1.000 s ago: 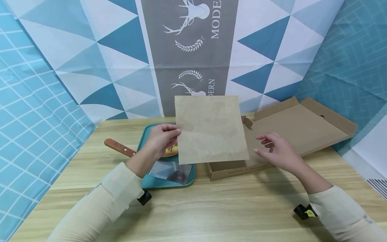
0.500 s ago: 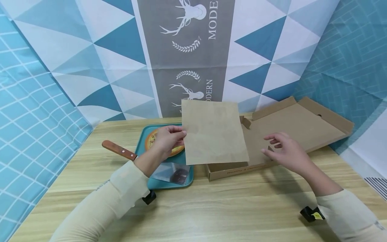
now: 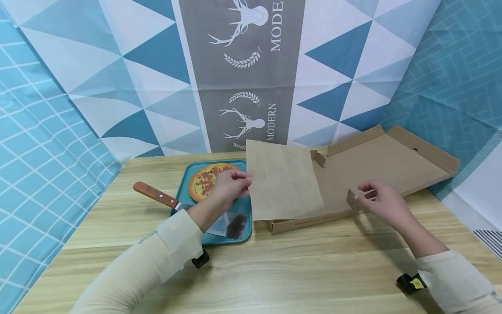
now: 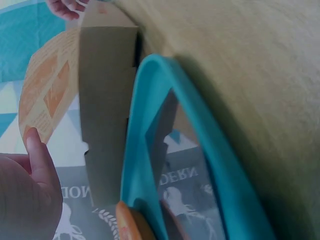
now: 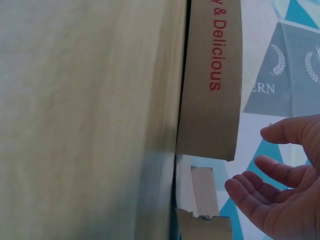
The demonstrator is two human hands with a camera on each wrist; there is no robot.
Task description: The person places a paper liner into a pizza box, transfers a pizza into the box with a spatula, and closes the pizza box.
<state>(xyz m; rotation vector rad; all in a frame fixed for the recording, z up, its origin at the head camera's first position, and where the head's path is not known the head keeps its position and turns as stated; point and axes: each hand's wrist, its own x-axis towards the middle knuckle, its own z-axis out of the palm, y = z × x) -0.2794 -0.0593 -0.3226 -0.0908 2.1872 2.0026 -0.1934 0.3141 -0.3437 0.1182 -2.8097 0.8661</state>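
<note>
In the head view my left hand (image 3: 231, 187) pinches the left edge of a square brown paper sheet (image 3: 284, 183). The sheet slopes over an open cardboard pizza box (image 3: 302, 224) and hides much of its inside. Orange print shows on the sheet's other face (image 4: 47, 90) in the left wrist view. My right hand (image 3: 386, 203) holds nothing, its fingers loosely bent beside a small raised flap (image 3: 353, 199) at the box's right front corner. Left of the box, a pizza (image 3: 204, 176) lies on a teal tray (image 3: 246, 233), partly behind my left hand.
A wide-bladed spatula with a wooden handle (image 3: 154, 194) lies across the tray, handle sticking out left over the wooden table (image 3: 282, 270). The box lid (image 3: 384, 161) leans back to the right, near the patterned wall covering (image 3: 333, 56).
My left hand has moved right and down, lowering the paper sheet toward the box and uncovering more of the pizza. The right hand has shifted right and slightly down, staying free of the sheet.
</note>
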